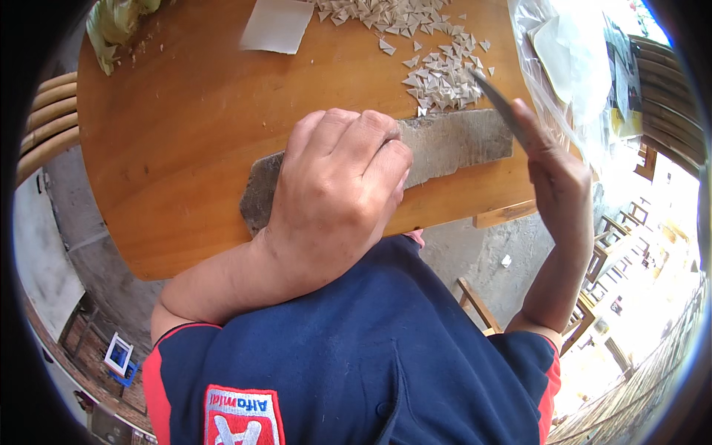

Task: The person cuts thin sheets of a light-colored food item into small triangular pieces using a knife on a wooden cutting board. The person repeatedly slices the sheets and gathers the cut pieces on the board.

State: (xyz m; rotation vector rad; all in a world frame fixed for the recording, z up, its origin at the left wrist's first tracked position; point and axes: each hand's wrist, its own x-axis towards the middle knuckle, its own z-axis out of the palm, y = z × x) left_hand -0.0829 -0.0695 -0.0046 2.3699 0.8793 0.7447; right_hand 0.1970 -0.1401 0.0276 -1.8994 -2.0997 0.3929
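My left hand (339,194) rests over a worn grey-brown wooden cutting board (456,142), its fingers curled down. What lies under the palm and fingertips is hidden. To the right, my right hand (556,167) grips a knife (503,108), its blade raised and pointing up and left, beyond the board's right end. Many small off-white triangular pieces (445,83) lie heaped just past the board's far edge. More such triangles (384,14) form a larger heap at the table's far side. A flat off-white sheet (277,26) lies on the table to the left of that heap.
The brown wooden table (183,122) has a rounded left edge. Pale dry husks (111,30) sit at its far left corner. A clear plastic bag (556,61) with pale sheets inside lies along the right edge. Bamboo rails (53,119) stand to the left.
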